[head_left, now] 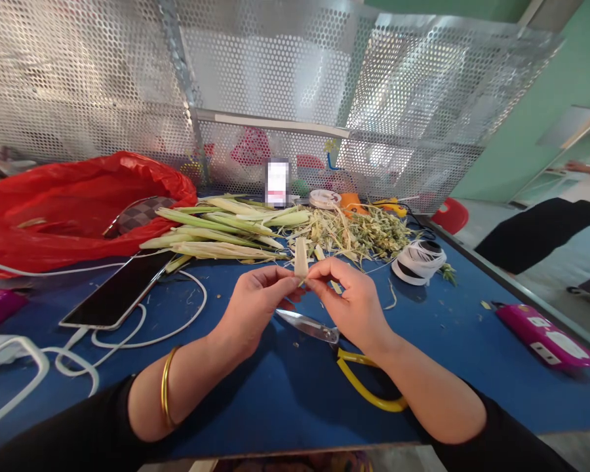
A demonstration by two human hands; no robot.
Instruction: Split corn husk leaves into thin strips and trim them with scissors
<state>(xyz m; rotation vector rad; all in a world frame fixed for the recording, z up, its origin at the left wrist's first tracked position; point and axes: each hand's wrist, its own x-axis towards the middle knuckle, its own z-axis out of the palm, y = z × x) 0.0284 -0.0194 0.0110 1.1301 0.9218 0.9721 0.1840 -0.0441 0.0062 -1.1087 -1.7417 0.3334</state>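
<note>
A short piece of stalk [301,257] stands upright between the two hands, pinched at its lower end. It is pale cream with a faint green tinge, flat and tapering, with a blunt top and a smooth, waxy skin. The left hand [253,308] is closed on it with thumb and forefinger from one side. The right hand [347,301] closes on the same lower end from the other side, its remaining fingers curled. The fingertips of the two hands meet at the piece, which is held just above the counter [285,393], a surface covered in smooth blue material.

Directly beneath the hands lie scissors [309,326] with a bright, pointed steel blade. Their thin yellow loop handle runs back under the right wrist. A plain gold bangle [166,387] circles the left forearm.

Beyond the left hand lies a bundle of long stalks [216,229], green and cream, layered and fibrous. Beyond the right hand is a loose heap of trimmings [358,233], stringy and dry-looking. Past it, further out from the right hand, sits a round spool [419,261] wound in white and black. Well out from the right hand lies a glossy pink case [541,334]. Out from the left hand a dark, glassy phone [120,288] lies flat with a white cable [142,328] curling from it, and beyond that is a crinkled red plastic bag [69,203]. A perforated metal screen [275,72] rises behind everything.
</note>
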